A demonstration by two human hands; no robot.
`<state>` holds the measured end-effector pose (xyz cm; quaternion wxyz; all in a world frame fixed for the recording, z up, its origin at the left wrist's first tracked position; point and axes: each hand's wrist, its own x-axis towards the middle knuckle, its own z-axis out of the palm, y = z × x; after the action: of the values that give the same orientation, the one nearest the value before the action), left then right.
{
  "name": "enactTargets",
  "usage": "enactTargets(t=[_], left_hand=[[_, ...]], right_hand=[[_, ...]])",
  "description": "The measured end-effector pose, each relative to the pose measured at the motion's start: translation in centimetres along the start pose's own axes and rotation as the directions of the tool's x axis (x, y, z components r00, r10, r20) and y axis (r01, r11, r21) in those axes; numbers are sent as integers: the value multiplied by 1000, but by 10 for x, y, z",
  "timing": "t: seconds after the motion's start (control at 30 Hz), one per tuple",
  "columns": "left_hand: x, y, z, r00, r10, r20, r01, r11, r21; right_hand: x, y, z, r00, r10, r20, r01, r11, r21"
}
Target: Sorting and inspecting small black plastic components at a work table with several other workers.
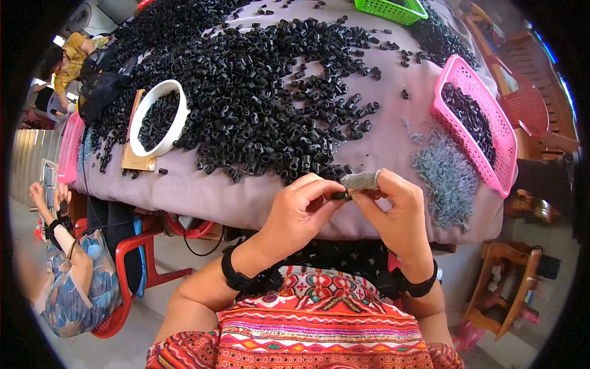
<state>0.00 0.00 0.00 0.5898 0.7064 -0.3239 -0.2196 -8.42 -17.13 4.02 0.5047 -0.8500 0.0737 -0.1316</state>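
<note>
My left hand (302,210) pinches a small black plastic part (339,195) between thumb and fingertips, just beyond the table's near edge. From the other side my right hand (399,212) closes in on the same part, its fingertips meeting the left ones. A grey knitted cover (361,181) wraps the right index finger. Right behind the hands spreads a big heap of hollow black plastic pieces (258,92), short barrels with holes. To the right lies a tangled heap of small grey springs (445,175). Fingers partly hide what is pinched.
A white bowl (178,126) of small black parts leans on a wooden board (136,161) at left. Pink baskets (507,154) stand right and far left; a green basket (399,13) sits at the back. A person (80,270) sits left on a red chair (126,258).
</note>
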Motion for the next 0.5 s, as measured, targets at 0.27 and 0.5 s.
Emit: enactTargets(t=[0.27,0.5], left_hand=[[2,-6,2,983,183,31,-185,959,215],[-3,-8,8,994,-95,49,102,982,-160]], right_hand=[[-3,5,3,992,-128,13,126,955,-268],[-8,2,2,1000,-26,-5,25,996,-86]])
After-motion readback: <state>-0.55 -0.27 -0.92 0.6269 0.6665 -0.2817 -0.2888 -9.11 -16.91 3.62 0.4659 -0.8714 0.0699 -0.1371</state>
